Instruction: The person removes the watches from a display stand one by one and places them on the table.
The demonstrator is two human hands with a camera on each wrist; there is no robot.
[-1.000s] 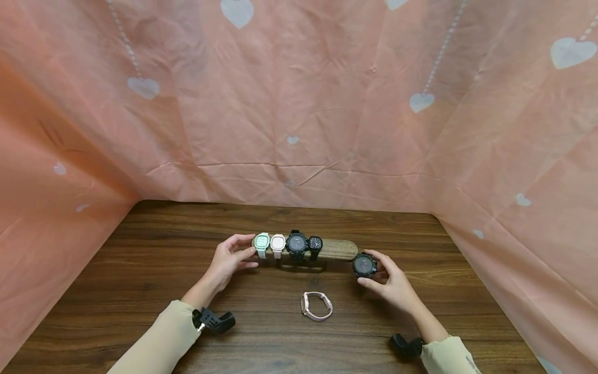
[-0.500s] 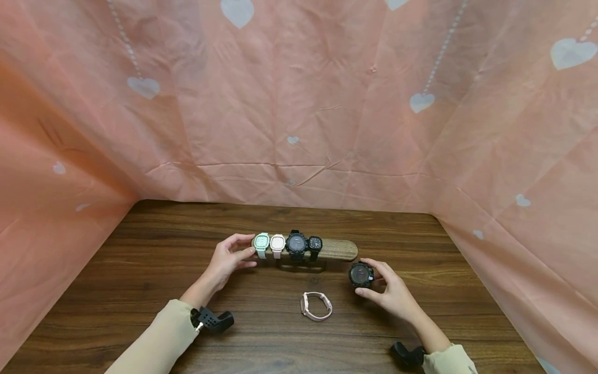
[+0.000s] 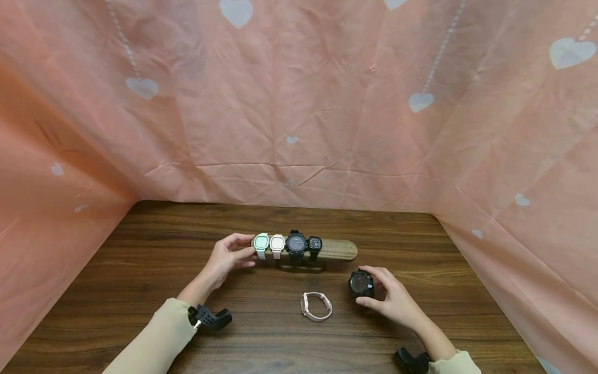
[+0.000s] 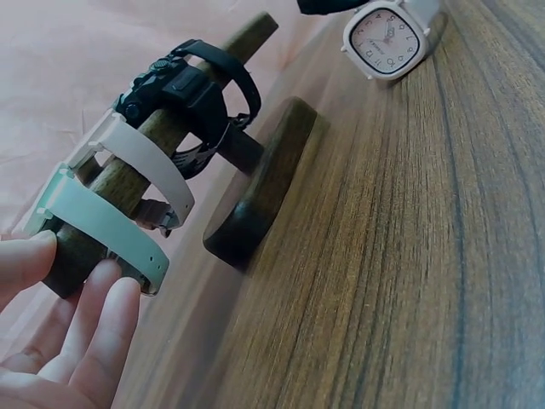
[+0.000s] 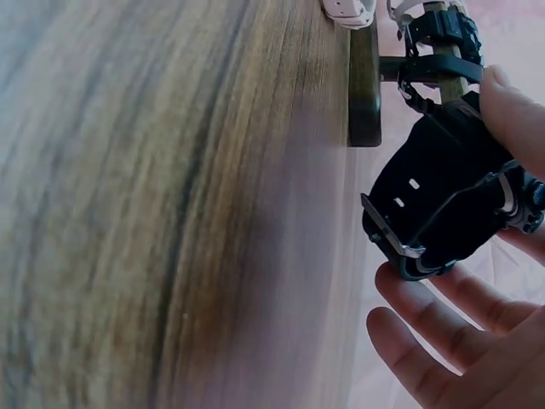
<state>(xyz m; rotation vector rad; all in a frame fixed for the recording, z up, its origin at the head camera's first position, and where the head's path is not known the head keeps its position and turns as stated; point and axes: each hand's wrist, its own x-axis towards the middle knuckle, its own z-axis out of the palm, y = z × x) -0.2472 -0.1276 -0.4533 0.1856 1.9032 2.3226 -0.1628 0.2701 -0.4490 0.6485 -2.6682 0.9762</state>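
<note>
Black and chunky, the round watch (image 3: 359, 283) is pinched between thumb and fingers in the right grip (image 3: 393, 300), and over the last second it's moved back from the end of the wooden bar (image 3: 340, 249) toward the person. So I'd say it's properly apart from the row now, being handled on its own. The left grip (image 3: 224, 262) hasn't really budged: thumb and fingers round the opposite end of the bar, probably steadying it. Closest to that grip is a mint watch (image 3: 261, 242) with a smooth band, then a pale pink watch (image 3: 277, 243), a bulky black watch (image 3: 297, 243) and a smaller squarish black watch (image 3: 315, 242), all looped round the bar. Bar's got rounded ends and visible grain, on a dark rounded base (image 4: 271, 187). The strap (image 5: 443, 170) in the right grip looks matte and rubbery, closed in a loop, with punched holes and a shiny buckle (image 5: 390, 228). Between the grips, nearer the person, a loose pink watch (image 3: 306, 303) sits on the streaky brown surface (image 3: 261, 337), band in a ring. Beyond both grips hangs creased pink fabric (image 3: 327, 119) with white hearts.
</note>
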